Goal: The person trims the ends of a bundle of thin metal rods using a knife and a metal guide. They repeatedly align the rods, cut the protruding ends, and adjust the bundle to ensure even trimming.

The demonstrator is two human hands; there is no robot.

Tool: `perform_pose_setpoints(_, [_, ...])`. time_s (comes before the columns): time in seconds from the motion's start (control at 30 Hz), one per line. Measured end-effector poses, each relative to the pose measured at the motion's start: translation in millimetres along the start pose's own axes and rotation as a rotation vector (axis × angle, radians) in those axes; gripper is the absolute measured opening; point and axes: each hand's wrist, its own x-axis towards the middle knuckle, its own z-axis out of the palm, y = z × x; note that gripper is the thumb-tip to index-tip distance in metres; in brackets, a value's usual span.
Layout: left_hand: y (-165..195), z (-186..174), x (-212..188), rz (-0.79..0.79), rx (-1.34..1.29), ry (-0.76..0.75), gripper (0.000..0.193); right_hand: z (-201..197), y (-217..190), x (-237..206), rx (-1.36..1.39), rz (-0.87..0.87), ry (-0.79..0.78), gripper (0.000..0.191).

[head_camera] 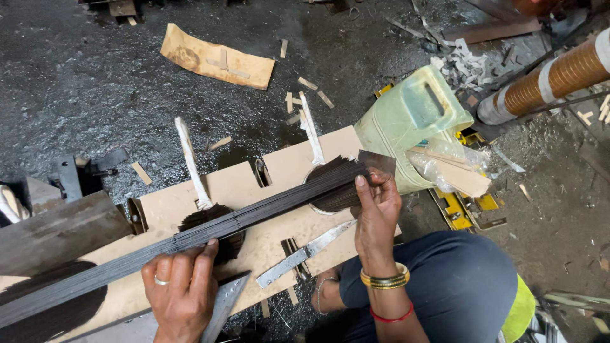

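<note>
— Now, what is held by the hands?

— A long stack of thin dark metal strips (pixel 190 238) is laid slantwise across a tan board (pixel 279 171). Its near-left part is pressed by the left hand (pixel 183 287), fingers curled over the edge. Its far-right end is gripped by the right hand (pixel 376 213), closed around it.

— And nearby?

— A metal blade (pixel 305 254) is seen on the board between the hands; a pale green canister (pixel 413 114), possibly plastic, is stood to the right.

**Floor-level metalwork in a gritty workshop**

A workshop: the dark, oily floor (pixel 95 82) is littered with wood offcuts (pixel 308 84) and metal scrap (pixel 467 63). A coil of copper wire (pixel 559 76), stacked thin steel strips (pixel 190 238) and a slotted board (pixel 254 190) mark manual industrial work.
</note>
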Motion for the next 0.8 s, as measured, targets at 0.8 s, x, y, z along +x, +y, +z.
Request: perform_pose_setpoints(0.8, [1,8,-13,0.039,0.097,0.019,0.023,-6,4,2,0.076,-0.023,-0.032,0.026])
